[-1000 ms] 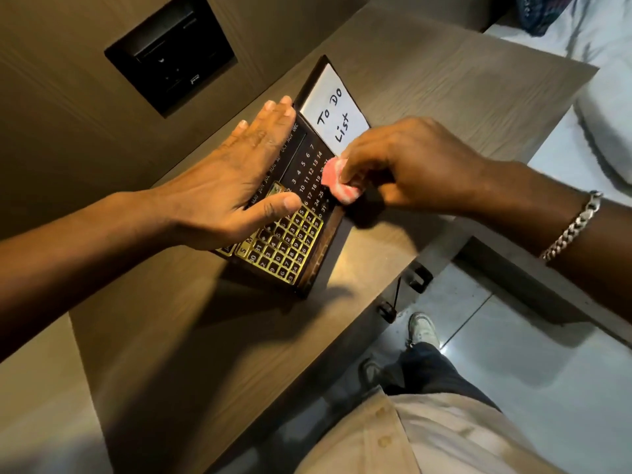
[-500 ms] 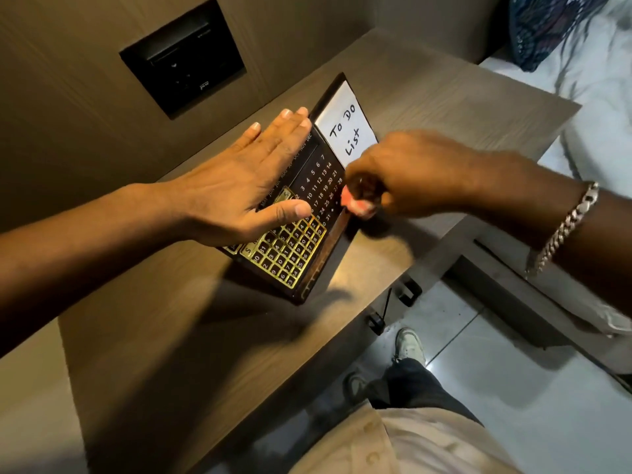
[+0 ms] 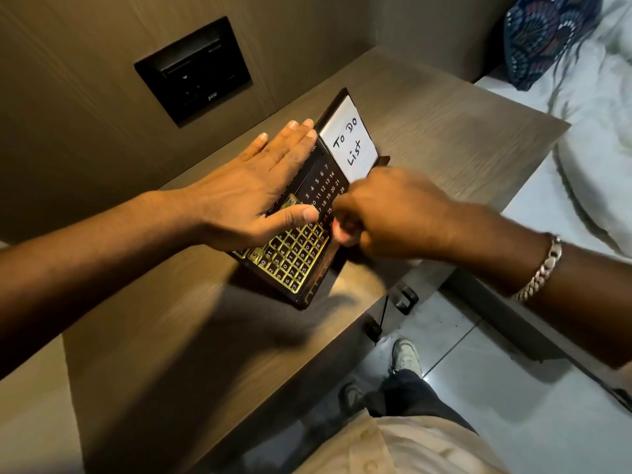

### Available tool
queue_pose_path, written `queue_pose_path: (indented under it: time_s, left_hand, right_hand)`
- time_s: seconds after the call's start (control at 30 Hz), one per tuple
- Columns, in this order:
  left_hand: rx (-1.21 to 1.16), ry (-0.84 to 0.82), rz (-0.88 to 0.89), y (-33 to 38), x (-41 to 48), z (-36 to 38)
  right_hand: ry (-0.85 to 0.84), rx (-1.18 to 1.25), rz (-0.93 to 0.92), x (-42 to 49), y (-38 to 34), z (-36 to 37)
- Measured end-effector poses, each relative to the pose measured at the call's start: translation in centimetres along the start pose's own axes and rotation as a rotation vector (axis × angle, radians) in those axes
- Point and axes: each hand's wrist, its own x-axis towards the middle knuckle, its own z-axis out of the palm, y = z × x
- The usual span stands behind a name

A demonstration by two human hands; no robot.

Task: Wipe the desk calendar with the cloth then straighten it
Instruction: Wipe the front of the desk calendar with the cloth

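A dark wooden desk calendar [image 3: 295, 260] with gold number tiles and a white "To Do List" card [image 3: 349, 145] stands on the brown desk [image 3: 171, 336], leaning back toward the wall. My left hand [image 3: 253, 196] lies flat along its top edge, fingers together, thumb pressed on the front face. My right hand [image 3: 393, 213] is closed on a small pink cloth [image 3: 342, 236], of which only a sliver shows under the fingers, pressed against the calendar's front right edge.
A black switch panel [image 3: 193, 71] is set in the wall behind the desk. A bed with white sheets [image 3: 598, 138] and a patterned pillow [image 3: 543, 32] lies to the right. Below the desk edge are my legs and a shoe [image 3: 405, 357] on a tiled floor.
My right hand has slid the cloth down the calendar's face, from beside the white card toward the gold tiles. My left hand has kept its hold on the top edge.
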Motion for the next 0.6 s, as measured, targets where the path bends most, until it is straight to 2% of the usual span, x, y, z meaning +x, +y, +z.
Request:
queue_pose_path:
  time_s: [0.07, 0.17, 0.27, 0.47, 0.53, 0.6]
  left_hand:
    - [0.005, -0.004, 0.007, 0.0, 0.0, 0.0]
    - [0.017, -0.012, 0.012, 0.0, 0.1, -0.1]
    - [0.009, -0.016, 0.009, 0.2, 0.2, -0.1]
    - [-0.022, -0.018, 0.025, 0.1, 0.2, 0.0]
    - [-0.015, -0.015, 0.029, 0.1, 0.2, -0.1]
    - [-0.019, -0.026, 0.020, 0.2, 0.2, -0.2]
  right_hand:
    - [-0.020, 0.082, 0.009, -0.4, -1.1, 0.2]
    - [0.068, 0.346, 0.255, -0.6, 0.2, 0.3]
    - [0.210, 0.495, 0.474, -0.4, 0.1, 1.4]
    - [0.413, 0.942, 0.464, -0.3, -2.5, 2.0]
    - [0.525, 0.941, 0.466, 0.2, -2.1, 2.0]
    - [0.595, 0.828, 0.531, 0.7, -1.5, 2.5]
